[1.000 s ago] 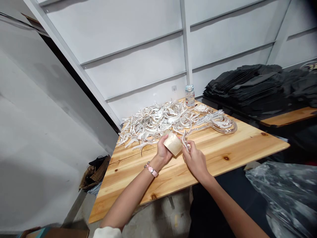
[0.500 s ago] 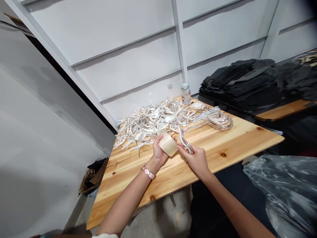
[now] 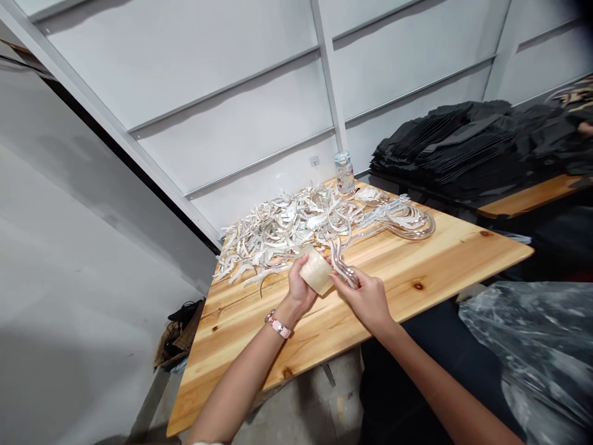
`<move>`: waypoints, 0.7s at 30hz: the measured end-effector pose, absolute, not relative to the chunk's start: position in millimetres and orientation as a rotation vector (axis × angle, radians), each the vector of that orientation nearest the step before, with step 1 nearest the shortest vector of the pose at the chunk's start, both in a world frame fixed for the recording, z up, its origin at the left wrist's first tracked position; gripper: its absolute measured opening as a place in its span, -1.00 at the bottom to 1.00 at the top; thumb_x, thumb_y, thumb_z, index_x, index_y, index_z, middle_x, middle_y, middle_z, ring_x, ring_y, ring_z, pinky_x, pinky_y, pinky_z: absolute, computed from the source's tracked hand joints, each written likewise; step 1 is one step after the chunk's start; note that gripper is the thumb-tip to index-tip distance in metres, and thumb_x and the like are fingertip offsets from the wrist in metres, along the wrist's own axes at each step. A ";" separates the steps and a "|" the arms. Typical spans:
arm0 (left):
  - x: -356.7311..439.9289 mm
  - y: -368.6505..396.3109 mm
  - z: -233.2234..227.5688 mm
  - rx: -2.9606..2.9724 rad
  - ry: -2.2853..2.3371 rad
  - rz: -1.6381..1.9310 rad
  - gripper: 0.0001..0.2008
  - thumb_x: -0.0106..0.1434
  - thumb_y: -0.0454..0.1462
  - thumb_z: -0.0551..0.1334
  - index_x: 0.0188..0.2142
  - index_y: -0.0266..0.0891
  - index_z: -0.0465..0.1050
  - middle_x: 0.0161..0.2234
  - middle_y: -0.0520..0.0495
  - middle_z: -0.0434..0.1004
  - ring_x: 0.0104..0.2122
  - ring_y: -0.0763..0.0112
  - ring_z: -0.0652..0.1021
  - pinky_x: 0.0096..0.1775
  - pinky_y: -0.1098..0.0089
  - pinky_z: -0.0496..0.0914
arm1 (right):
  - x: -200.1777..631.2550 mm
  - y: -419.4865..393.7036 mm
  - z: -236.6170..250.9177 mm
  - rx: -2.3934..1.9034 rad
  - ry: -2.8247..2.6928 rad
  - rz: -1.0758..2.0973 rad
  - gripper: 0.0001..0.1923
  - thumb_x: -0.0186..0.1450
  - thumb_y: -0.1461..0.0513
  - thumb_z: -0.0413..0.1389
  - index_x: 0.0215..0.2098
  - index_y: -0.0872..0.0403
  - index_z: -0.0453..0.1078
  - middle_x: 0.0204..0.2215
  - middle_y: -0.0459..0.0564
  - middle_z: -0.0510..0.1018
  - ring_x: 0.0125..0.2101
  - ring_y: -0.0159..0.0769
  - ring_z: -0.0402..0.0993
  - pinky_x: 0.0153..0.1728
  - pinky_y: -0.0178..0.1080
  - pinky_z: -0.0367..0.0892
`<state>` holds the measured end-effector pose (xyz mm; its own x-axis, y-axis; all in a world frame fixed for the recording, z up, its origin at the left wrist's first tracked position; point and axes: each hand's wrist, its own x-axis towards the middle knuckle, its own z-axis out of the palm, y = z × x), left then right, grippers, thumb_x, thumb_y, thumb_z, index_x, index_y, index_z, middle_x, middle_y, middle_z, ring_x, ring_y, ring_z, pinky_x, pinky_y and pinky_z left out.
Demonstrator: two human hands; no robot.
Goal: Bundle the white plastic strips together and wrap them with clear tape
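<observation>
A pale, cylindrical roll of tape is clasped in the left hand, the fingers being wrapped around its smooth, matte side. A bundle of curved clear plastic strips is pinched in the closed right hand, their glossy ends rising just past the fingertips. The roll is held just to the left of the strips, and the two appear to be touching between the hands. A pink-strapped watch is worn on the left wrist. Both hands are held just above the wooden table, whose planks are light, knotted and visibly grained. Beyond the grip, a loose heap of thin white and clear curved pieces is spread across the boards. Further back and slightly right, a small clear bottle is stood upright at the far edge. Well apart to the right, flat black sheets are stacked on a second wooden surface.
</observation>
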<state>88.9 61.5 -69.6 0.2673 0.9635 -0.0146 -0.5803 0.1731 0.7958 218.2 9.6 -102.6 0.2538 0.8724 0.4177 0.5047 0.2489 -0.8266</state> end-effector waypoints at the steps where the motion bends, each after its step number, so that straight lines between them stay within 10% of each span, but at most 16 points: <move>1: 89.3 61.0 -68.9 0.779 0.615 1.200 -0.70 0.12 -0.13 0.23 -0.30 -0.35 0.50 -0.41 -0.13 0.57 -0.43 0.28 0.55 -0.26 0.32 0.43 | 218.1 9.7 -102.6 -1.416 -1.406 0.408 -0.70 0.28 0.03 0.10 -0.39 0.05 0.51 -0.65 -0.09 0.48 -0.62 -0.36 0.30 -0.52 -0.36 0.16; 21: 92.4 59.8 -68.6 0.824 0.626 1.140 -0.71 0.15 -0.14 0.21 -0.31 -0.36 0.50 -0.41 -0.14 0.55 -0.41 0.30 0.54 -0.24 0.34 0.41 | 216.8 13.1 -100.5 -1.739 -1.586 0.230 -0.71 0.35 0.13 0.01 -0.05 0.11 0.35 -0.54 0.05 0.61 -0.55 -0.14 0.51 -0.53 -0.28 -0.03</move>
<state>92.4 59.8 -68.6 0.3080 0.9511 -0.0228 -0.5294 0.1912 0.8266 216.8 13.1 -100.5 0.2134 0.9130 0.3476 0.7768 0.0572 -0.6272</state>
